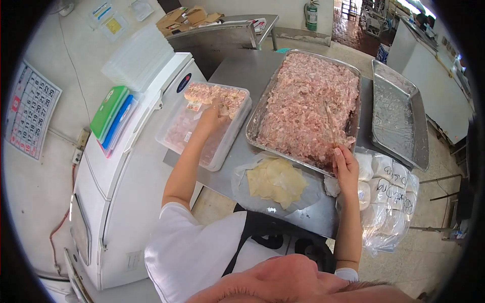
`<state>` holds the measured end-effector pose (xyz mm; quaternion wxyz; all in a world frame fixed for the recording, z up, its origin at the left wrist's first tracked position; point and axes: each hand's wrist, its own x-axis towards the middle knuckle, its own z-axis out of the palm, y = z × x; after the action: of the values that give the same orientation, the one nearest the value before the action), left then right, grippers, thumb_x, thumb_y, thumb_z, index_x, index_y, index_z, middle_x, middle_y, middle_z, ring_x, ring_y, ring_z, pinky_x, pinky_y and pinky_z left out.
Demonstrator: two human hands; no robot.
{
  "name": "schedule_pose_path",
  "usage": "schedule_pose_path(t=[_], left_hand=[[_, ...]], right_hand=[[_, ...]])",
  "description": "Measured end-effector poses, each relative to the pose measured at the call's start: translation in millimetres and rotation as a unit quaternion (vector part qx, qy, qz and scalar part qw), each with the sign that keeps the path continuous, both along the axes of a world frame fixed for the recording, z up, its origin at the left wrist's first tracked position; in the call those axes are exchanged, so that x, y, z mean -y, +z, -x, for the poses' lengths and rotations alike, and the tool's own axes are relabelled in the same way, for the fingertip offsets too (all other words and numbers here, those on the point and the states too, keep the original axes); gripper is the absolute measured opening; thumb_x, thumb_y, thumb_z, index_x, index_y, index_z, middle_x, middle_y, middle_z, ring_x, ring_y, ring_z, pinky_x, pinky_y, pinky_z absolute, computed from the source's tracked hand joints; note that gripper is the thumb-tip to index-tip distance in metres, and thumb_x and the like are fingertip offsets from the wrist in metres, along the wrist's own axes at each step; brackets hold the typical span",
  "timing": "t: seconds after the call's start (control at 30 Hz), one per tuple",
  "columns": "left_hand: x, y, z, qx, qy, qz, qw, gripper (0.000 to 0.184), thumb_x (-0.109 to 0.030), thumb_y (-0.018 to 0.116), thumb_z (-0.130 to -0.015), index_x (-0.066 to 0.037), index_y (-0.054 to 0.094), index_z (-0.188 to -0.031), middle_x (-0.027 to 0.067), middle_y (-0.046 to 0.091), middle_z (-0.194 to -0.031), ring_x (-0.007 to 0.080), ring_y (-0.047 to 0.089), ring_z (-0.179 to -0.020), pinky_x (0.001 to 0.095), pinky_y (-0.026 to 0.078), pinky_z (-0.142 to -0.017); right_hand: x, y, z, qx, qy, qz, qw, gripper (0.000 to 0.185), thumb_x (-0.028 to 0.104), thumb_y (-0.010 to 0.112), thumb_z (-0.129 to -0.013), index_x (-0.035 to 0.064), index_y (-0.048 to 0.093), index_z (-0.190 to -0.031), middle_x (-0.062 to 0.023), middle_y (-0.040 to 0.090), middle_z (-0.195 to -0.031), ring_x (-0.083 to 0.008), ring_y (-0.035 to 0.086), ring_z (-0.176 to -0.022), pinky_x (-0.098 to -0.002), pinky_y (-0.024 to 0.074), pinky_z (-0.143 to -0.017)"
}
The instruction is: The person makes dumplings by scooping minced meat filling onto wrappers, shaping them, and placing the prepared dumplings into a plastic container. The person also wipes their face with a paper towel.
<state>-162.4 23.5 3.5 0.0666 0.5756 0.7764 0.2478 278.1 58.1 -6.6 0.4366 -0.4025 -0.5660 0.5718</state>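
My left hand (211,119) reaches into a clear plastic container (217,159), its fingers closed round a dumpling at the edge of the packed ones. Rows of meat-filled dumplings (230,97) fill the container's far part. At the near rim of a large metal tray (259,102), my right hand (346,165) is shut on a thin, stick-like spatula (331,126), whose far end lies against the meat. Pinkish ground meat filling (305,101) heaps the tray. Between my arms, a stack of pale yellow dumpling wrappers (277,182) rests on clear plastic.
Bagged white rounds with handwriting (386,189) lie by my right forearm. Beyond them is a second metal tray (399,113) with residue. A white chest freezer (136,166) stands at left, carrying clear containers (139,58) and coloured lids (110,113). Cardboard (187,19) lies behind.
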Motion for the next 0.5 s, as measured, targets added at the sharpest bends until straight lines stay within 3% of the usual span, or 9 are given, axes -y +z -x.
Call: schedule_pose_path(t=[0.1,0.17,0.27,0.3,0.33,0.4,0.43,0.47,0.5], left_hand=[[-10.6,-5.9,3.3,-0.033,-0.021,-0.027,0.999,0.088,-0.013,0.073,-0.072,-0.003,0.027,-0.146,0.0241,0.064,-0.101,0.0373,0.063,-0.086,0.0403,0.05,-0.077],[-22.5,-21.6,16.6,-0.087,-0.039,-0.042,0.995,0.085,-0.011,0.072,-0.072,-0.001,0.03,-0.144,0.027,0.061,-0.113,0.0398,0.061,-0.1,0.0413,0.049,-0.084],[-6.8,12.6,-1.8,0.014,-0.093,-0.002,0.996,0.082,-0.005,0.068,-0.073,-0.007,0.029,-0.145,0.0274,0.059,-0.119,0.0427,0.057,-0.109,0.0433,0.046,-0.094],[-1.9,9.7,-1.7,-0.03,-0.117,-0.045,0.992,0.075,-0.009,0.07,-0.076,-0.006,0.036,-0.143,0.0236,0.058,-0.123,0.0375,0.058,-0.11,0.038,0.048,-0.091],[4.8,13.5,-15.4,-0.024,-0.127,-0.047,0.99,0.075,-0.009,0.07,-0.076,-0.006,0.036,-0.143,0.0236,0.058,-0.123,0.0375,0.058,-0.11,0.038,0.048,-0.091],[34.1,38.8,-53.6,-0.131,-0.091,-0.102,0.982,0.055,-0.007,0.066,-0.08,-0.011,0.05,-0.133,0.0218,0.061,-0.117,0.0378,0.055,-0.115,0.0428,0.045,-0.095],[45.3,45.6,-73.3,-0.123,-0.099,-0.102,0.982,0.055,-0.007,0.066,-0.08,-0.011,0.05,-0.133,0.0218,0.061,-0.117,0.0378,0.055,-0.115,0.0428,0.045,-0.095],[57.0,49.8,-97.2,-0.024,-0.146,-0.105,0.983,0.045,-0.008,0.066,-0.081,-0.009,0.055,-0.125,0.0195,0.062,-0.114,0.0362,0.056,-0.112,0.0423,0.045,-0.094],[65.9,46.2,-119.2,0.077,-0.191,-0.107,0.973,0.035,-0.009,0.065,-0.083,-0.007,0.06,-0.118,0.0171,0.062,-0.111,0.0346,0.057,-0.109,0.0419,0.045,-0.093]], right_hand=[[0.4,-0.5,0.9,-0.008,-0.006,-0.005,1.0,0.026,0.023,0.055,-0.098,0.001,0.063,-0.109,0.0061,0.048,-0.065,-0.0016,0.04,-0.055,-0.0192,0.0309,-0.048],[-0.3,-2.0,1.4,0.003,-0.014,-0.012,1.0,0.026,0.022,0.054,-0.098,0.0006,0.063,-0.109,0.0062,0.048,-0.065,-0.0018,0.04,-0.055,-0.0193,0.0312,-0.048],[-2.0,-4.4,1.7,0.017,-0.028,-0.027,0.999,0.026,0.022,0.054,-0.098,0.0,0.063,-0.109,0.0062,0.048,-0.065,-0.0022,0.041,-0.056,-0.0198,0.0321,-0.049],[-2.1,-4.3,1.7,0.016,-0.029,-0.035,0.999,0.027,0.023,0.055,-0.098,-0.0002,0.063,-0.11,0.0062,0.049,-0.066,-0.0024,0.042,-0.056,-0.0201,0.0329,-0.049],[-2.5,-2.6,2.5,0.022,-0.04,-0.035,0.998,0.027,0.023,0.055,-0.098,-0.0002,0.063,-0.11,0.0062,0.049,-0.066,-0.0024,0.042,-0.056,-0.0201,0.0329,-0.049],[-1.8,-0.6,3.6,0.041,-0.035,-0.041,0.998,0.027,0.023,0.055,-0.098,-0.0002,0.063,-0.109,0.0062,0.05,-0.065,-0.0026,0.042,-0.056,-0.0204,0.0332,-0.049],[-2.9,-0.3,1.8,0.045,-0.025,-0.019,0.999,0.027,0.022,0.056,-0.097,-0.0001,0.064,-0.111,0.0029,0.057,-0.072,-0.0052,0.049,-0.062,-0.0219,0.0394,-0.054],[-2.7,-2.8,2.1,0.052,-0.033,-0.013,0.998,0.027,0.022,0.056,-0.097,-0.0001,0.064,-0.111,0.0029,0.057,-0.072,-0.0052,0.049,-0.062,-0.0219,0.0394,-0.054],[-3.3,-6.7,3.1,0.07,-0.03,-0.085,0.993,0.028,0.021,0.057,-0.096,-0.0007,0.063,-0.113,0.0003,0.06,-0.077,-0.0071,0.052,-0.067,-0.0231,0.0423,-0.059]])
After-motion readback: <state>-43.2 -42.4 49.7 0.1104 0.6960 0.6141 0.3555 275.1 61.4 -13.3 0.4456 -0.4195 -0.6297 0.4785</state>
